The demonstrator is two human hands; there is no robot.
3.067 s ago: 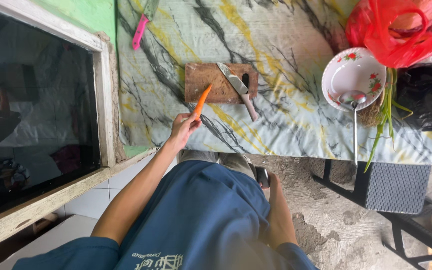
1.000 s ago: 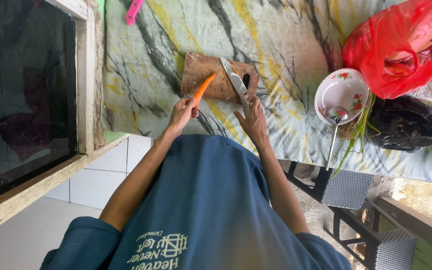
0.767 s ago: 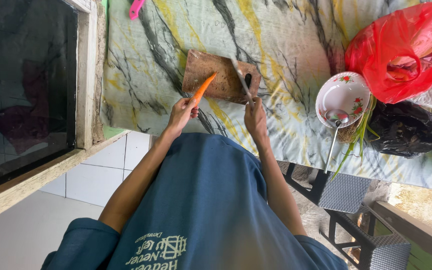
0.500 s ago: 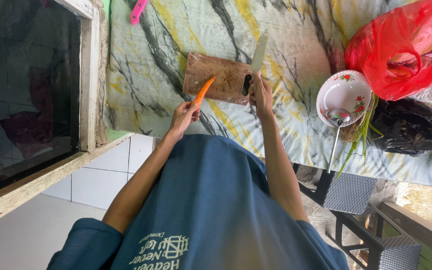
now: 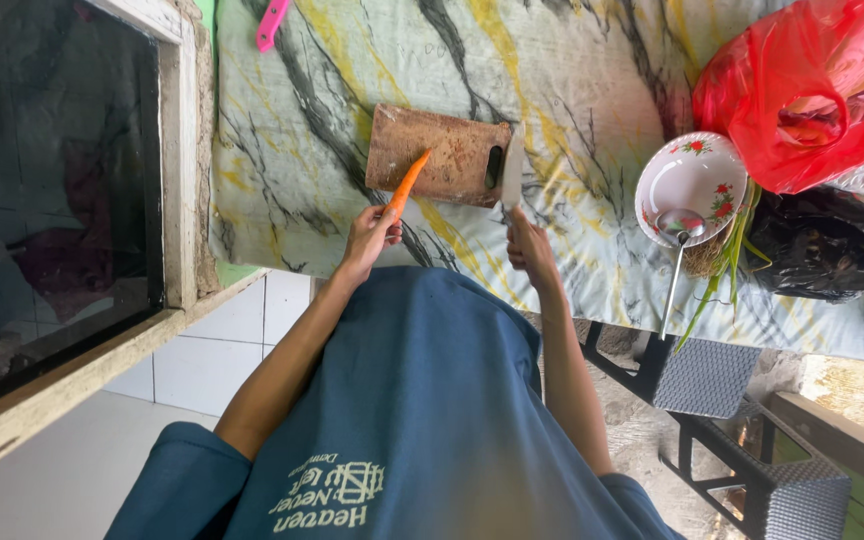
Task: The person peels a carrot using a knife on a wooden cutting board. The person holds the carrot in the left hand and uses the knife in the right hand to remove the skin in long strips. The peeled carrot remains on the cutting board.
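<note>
The knife has come off the chopping board into the right hand, fingers wrapped on its handle; left hand pinches the carrot above the board — a loose pinch could let it roll toward the blade.

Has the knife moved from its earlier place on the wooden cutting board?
Yes. The knife is off the cutting board: the right hand holds it at the board's right edge, blade raised, while the left hand holds the carrot.
</note>
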